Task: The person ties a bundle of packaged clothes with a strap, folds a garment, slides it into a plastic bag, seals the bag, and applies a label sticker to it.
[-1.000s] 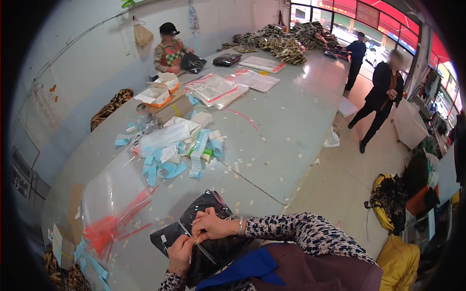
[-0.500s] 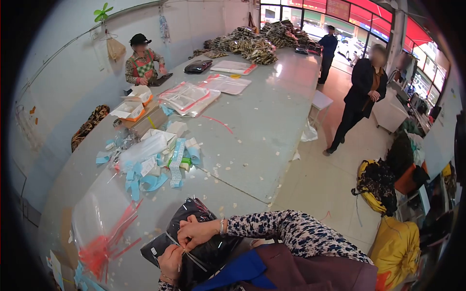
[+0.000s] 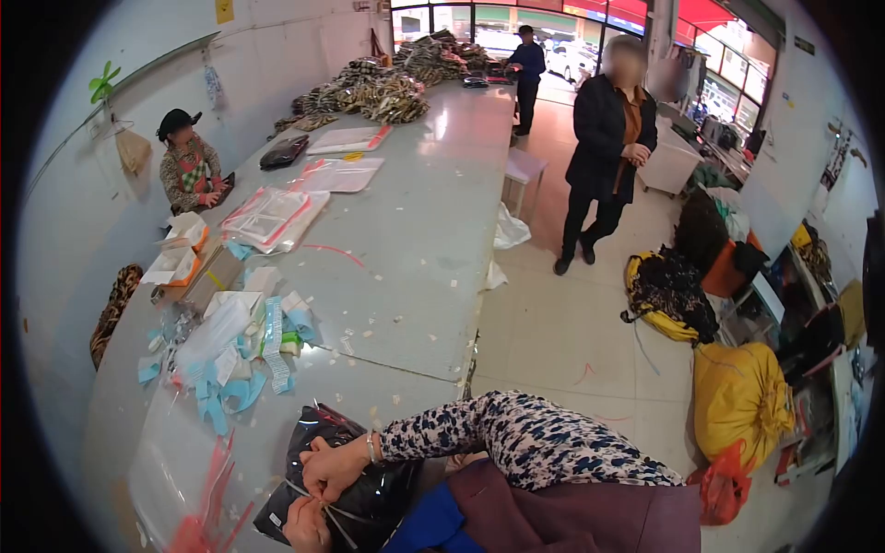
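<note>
A black plastic-wrapped bundle (image 3: 383, 490) lies at the near edge of the table, below me. A pale string (image 3: 342, 528) runs across it, crossing near my fingers. My right hand (image 3: 334, 468) is closed on the string in a pinch, over the middle of the bundle. Just below and to its left, my left hand (image 3: 306, 523) also pinches the string, its fingers close against the right ones. The exact crossing or knot is partly hidden by the fingers. A small white label shows at the bundle's left corner.
Left of the bundle lie red plastic strips (image 3: 214, 493) and clear film. Farther up are blue label strips (image 3: 274, 346), open boxes (image 3: 175, 263) and clear bags (image 3: 267, 218). Co-workers are around the table; one person (image 3: 608, 138) stands on the right-hand floor near yellow sacks (image 3: 737, 392).
My view has turned to the right, so the table appears farther left. Both hands stay together at the string on the bundle. The person in the dark jacket has come nearer.
</note>
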Demonstrator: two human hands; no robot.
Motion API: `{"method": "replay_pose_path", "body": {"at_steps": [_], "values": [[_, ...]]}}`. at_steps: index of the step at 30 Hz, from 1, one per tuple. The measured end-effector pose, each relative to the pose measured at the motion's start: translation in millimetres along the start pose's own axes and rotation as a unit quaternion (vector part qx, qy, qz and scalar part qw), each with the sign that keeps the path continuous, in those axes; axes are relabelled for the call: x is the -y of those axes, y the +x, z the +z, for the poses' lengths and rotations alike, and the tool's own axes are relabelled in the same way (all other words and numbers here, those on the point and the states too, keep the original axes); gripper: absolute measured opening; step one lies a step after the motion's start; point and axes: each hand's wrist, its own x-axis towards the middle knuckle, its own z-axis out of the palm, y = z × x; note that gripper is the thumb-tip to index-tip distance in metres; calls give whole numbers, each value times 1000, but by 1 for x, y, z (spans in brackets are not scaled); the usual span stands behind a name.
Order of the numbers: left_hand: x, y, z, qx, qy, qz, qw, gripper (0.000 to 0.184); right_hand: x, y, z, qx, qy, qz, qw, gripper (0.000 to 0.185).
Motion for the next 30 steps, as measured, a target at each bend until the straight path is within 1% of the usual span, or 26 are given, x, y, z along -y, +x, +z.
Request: {"method": "replay_pose_path", "body": {"at_steps": [1, 2, 4, 5, 6, 9, 12, 13, 15, 16, 18, 19, 21, 22, 23, 24, 25, 27, 28, 30], "values": [[2, -1, 1, -3, 2, 0, 1000, 12, -1, 0, 1, -1, 9, -5, 1000, 13], [1, -2, 2, -12, 0, -2, 1000, 12, -1, 1, 2, 3, -23, 8, 1000, 13], [-2, -2, 3, -31, -3, -5, 999, 13, 1, 2, 1, 4, -22, -2, 1000, 12], [-2, -2, 5, -27, -4, -23, 999, 13, 2, 2, -1, 6, -23, -8, 1000, 12], [-1, -5, 5, -21, -4, -42, 999, 13, 3, 4, -1, 7, -70, -23, 997, 12], [-4, -8, 4, -19, -23, -79, 996, 13, 11, 11, -6, 36, -138, -74, 987, 11], [-7, -12, 4, -40, -47, -83, 995, 13, 15, 21, -13, 101, -188, -90, 973, 10], [-9, -11, 6, -52, -55, -80, 994, 13, 16, 26, -18, 140, -221, -95, 961, 12], [-16, -12, 5, -44, -25, -99, 994, 14, 24, 40, -25, 217, -281, -105, 929, 16], [-18, -12, 6, -41, -10, -107, 993, 14, 29, 43, -27, 222, -304, -124, 918, 16], [-12, -15, 9, -4, -15, -164, 986, 15, 36, 48, -29, 229, -345, -165, 895, 17], [-7, -19, 12, 14, -17, -193, 981, 16, 34, 50, -28, 228, -334, -165, 899, 15], [1, -26, 17, -5, -68, -171, 983, 19, 26, 50, -23, 226, -314, -165, 907, 14], [3, -26, 19, -16, -94, -159, 983, 21, 21, 46, -22, 206, -265, -150, 930, 14], [5, -27, 20, -18, -67, -165, 984, 22, 15, 42, -21, 186, -215, -135, 949, 14], [-7, -22, 16, -19, -38, -171, 984, 22, 14, 37, -21, 164, -164, -120, 965, 15], [-14, -19, 14, -20, -9, -177, 984, 23, 14, 31, -20, 141, -145, -104, 974, 16], [-13, -22, 16, -41, 37, -158, 986, 22, 16, 18, -19, 95, -107, -71, 987, 18], [-11, -24, 18, -49, 60, -147, 986, 22, 11, 18, -17, 74, -122, -104, 984, 19], [-4, -26, 19, -44, 83, -77, 993, 23, 2, 16, -12, 30, -152, -168, 973, 19]]}}
